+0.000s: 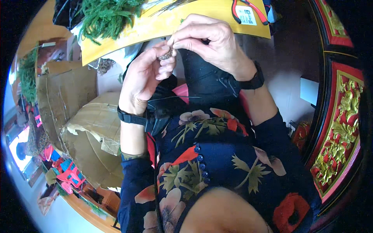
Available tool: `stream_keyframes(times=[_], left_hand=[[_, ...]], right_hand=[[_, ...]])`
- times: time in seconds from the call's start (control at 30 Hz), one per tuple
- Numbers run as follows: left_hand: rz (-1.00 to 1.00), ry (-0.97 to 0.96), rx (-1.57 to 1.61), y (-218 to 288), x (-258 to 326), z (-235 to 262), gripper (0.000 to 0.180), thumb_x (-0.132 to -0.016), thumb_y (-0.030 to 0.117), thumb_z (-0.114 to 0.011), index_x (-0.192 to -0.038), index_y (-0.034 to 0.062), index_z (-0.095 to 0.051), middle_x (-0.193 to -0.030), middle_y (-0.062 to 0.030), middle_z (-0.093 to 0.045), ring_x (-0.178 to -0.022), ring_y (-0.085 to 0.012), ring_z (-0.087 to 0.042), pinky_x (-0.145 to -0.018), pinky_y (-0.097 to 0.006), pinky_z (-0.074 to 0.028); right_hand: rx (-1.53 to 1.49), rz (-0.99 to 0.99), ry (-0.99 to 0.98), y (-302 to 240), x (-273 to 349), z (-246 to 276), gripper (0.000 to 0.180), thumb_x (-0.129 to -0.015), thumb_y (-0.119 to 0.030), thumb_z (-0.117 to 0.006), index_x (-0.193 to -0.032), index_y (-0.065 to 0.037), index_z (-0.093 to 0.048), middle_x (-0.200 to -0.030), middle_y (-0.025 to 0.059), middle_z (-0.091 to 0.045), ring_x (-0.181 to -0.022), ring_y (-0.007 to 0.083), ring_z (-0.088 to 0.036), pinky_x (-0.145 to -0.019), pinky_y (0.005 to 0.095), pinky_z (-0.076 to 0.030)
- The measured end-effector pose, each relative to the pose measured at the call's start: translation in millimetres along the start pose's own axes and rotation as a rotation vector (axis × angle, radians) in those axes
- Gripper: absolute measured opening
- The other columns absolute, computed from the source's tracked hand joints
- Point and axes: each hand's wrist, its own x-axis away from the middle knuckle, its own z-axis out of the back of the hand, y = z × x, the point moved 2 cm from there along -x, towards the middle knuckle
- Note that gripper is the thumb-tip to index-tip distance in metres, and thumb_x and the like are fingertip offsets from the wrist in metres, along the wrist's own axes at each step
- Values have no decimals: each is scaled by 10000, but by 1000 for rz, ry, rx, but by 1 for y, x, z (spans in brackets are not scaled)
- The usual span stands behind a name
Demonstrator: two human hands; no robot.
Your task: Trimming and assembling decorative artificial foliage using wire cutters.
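Note:
My left hand (pixel 149 68) is closed around a small brown, scaly pine cone (pixel 166 55), held just off the near edge of the yellow table. Over its top, my right hand (pixel 208 40) pinches thumb and forefinger together, close to the left fingertips. What sits in that pinch is too small to make out. Green needle-leaved sprigs (pixel 110 19) lie piled on the table beyond my left hand. Several thin dark wire-like stems (pixel 171 6) rest at the table's far side.
Red-handled pliers (pixel 258 14) lie by a white printed label (pixel 246 15) on the yellow table (pixel 155 29). Large brown cardboard (pixel 93 124) stands at my left. To the right is a red and gold carved panel (pixel 338 136). Further left are pink and blue items (pixel 70 174).

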Motion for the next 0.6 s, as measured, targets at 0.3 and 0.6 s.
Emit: stream_keyframes(times=[0.3,0.6], left_hand=[[192,-158,174,-2,6,13,193,-888,177,-470,-948,-4,-499,-694,24,-388,-596,-52,-350,-485,-180,-275],[152,-139,55,7,15,9,178,-887,157,-471,-972,2,-487,-714,17,-421,-601,-65,-378,-504,-181,-308]], right_hand=[[-57,56,-197,4,-7,-4,103,-738,-28,-661,-840,-21,-673,-851,56,-562,-708,146,-573,-641,239,-455],[134,145,-218,-1,-13,-8,48,-763,-46,-651,-805,-28,-663,-828,66,-601,-716,123,-590,-636,252,-462]])
